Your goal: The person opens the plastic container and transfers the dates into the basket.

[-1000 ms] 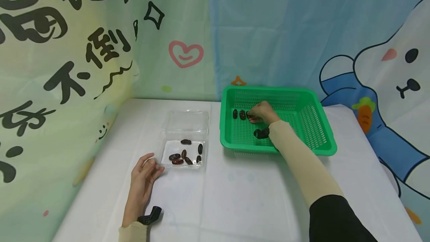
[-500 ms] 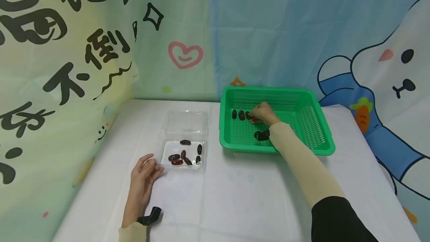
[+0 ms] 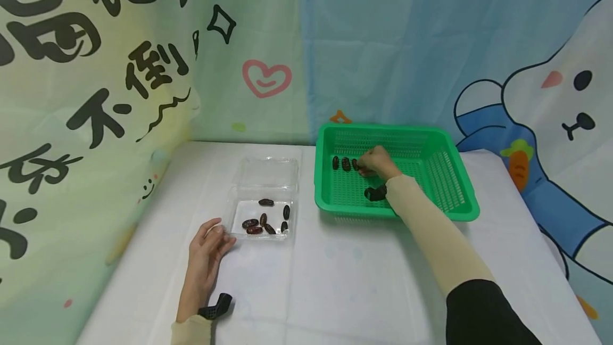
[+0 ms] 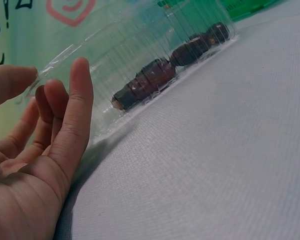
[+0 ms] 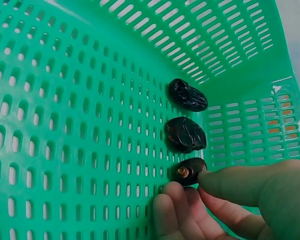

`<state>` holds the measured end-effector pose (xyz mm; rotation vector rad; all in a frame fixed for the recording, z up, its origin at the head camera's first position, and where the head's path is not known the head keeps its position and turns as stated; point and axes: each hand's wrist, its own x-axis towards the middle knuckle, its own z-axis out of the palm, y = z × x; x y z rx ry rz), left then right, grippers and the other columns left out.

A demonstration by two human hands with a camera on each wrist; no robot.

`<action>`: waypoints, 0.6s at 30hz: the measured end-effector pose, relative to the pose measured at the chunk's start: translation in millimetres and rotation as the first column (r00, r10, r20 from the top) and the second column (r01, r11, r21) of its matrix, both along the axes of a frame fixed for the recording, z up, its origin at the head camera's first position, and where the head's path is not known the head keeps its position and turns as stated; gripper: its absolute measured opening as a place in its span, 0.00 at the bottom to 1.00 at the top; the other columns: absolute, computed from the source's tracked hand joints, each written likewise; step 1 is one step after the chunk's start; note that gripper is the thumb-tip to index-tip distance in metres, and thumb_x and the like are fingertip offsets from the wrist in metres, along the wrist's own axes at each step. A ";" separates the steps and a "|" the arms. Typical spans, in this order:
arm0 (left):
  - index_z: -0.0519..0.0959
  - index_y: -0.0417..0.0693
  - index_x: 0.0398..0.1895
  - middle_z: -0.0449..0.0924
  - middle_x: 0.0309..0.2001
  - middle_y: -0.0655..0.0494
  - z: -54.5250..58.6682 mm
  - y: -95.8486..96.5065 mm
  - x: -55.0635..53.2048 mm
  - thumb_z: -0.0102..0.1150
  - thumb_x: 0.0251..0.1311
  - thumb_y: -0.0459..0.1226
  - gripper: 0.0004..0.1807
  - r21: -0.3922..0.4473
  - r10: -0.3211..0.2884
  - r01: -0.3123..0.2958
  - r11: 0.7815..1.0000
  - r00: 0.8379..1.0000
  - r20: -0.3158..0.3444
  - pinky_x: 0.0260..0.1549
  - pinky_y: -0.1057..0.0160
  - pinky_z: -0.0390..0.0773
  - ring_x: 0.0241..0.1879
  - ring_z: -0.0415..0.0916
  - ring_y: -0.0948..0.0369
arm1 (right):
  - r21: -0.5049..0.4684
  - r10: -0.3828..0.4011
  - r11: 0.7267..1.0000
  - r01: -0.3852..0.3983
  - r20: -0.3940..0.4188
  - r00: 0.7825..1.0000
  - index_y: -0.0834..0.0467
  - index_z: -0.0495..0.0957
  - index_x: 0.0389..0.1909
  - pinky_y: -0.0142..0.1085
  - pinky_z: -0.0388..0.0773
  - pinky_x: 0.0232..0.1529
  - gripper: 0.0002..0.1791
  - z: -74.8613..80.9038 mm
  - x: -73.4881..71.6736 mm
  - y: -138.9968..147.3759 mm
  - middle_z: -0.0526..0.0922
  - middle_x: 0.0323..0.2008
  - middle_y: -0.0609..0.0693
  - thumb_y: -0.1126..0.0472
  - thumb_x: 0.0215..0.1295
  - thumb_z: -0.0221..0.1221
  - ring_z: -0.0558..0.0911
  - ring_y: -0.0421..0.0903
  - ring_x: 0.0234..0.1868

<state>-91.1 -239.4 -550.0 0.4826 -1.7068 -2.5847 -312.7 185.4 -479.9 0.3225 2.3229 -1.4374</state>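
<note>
My right hand (image 3: pixel 377 161) reaches into a green plastic basket (image 3: pixel 397 213) and pinches a dark brown date (image 5: pixel 189 171) between thumb and fingers, low against the basket floor. Beside it in a row lie two more dates, the nearer one (image 5: pixel 185 135) and the farther one (image 5: pixel 188 95). On the left, a clear plastic box (image 3: pixel 262 237) with its lid folded back contains several dates (image 3: pixel 254 230). Its near left corner is touched by the fingertips of my left hand (image 3: pixel 206 254), whose fingers are loosely bent with the palm turned toward the box.
Both containers stand on a white-covered table (image 3: pixel 345 286). Behind them hangs a printed cloth backdrop (image 3: pixel 383 41). The basket's raised walls surround my right hand. A black wrist strap mount (image 3: pixel 216 306) sits on my left wrist.
The right hand stays at the third date and draws back very slightly to the right, showing a little more of it. The left hand keeps its place at the box.
</note>
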 end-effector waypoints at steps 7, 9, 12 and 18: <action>0.66 0.46 0.65 0.77 0.36 0.64 0.1 0.1 0.3 0.53 0.79 0.34 0.16 -0.015 0.007 -0.007 1.000 1.000 0.002 0.47 0.66 0.90 0.37 0.80 0.69 | 0.005 0.057 0.998 -0.057 -0.046 0.997 0.60 0.73 0.27 0.42 0.78 0.33 0.12 8.7 0.0 1.1 0.75 0.28 0.53 0.69 0.75 0.53 0.74 0.47 0.25; 0.67 0.47 0.64 0.77 0.37 0.64 0.3 0.4 0.7 0.53 0.78 0.34 0.16 -0.013 0.009 -0.009 1.000 1.000 0.002 0.47 0.66 0.90 0.37 0.80 0.69 | 0.006 0.076 0.997 -0.076 -0.063 0.995 0.61 0.75 0.30 0.42 0.79 0.34 0.11 15.7 1.0 -0.9 0.75 0.32 0.52 0.67 0.76 0.53 0.75 0.46 0.26; 0.68 0.48 0.63 0.77 0.37 0.64 0.4 0.9 0.9 0.54 0.78 0.34 0.15 -0.013 0.008 -0.008 1.000 1.000 -0.005 0.48 0.66 0.90 0.37 0.80 0.69 | -0.013 0.104 0.994 -0.105 -0.082 0.991 0.66 0.80 0.52 0.47 0.87 0.50 0.11 29.5 5.5 -7.7 0.78 0.49 0.58 0.64 0.78 0.54 0.83 0.53 0.40; 0.69 0.48 0.61 0.78 0.37 0.64 0.5 1.0 0.7 0.54 0.78 0.33 0.14 0.007 0.006 -0.006 1.000 1.000 -0.021 0.45 0.65 0.91 0.37 0.81 0.68 | -0.056 0.170 0.983 -0.176 -0.104 0.980 0.66 0.74 0.67 0.54 0.80 0.69 0.21 52.0 18.7 -28.2 0.74 0.67 0.65 0.62 0.79 0.56 0.80 0.64 0.62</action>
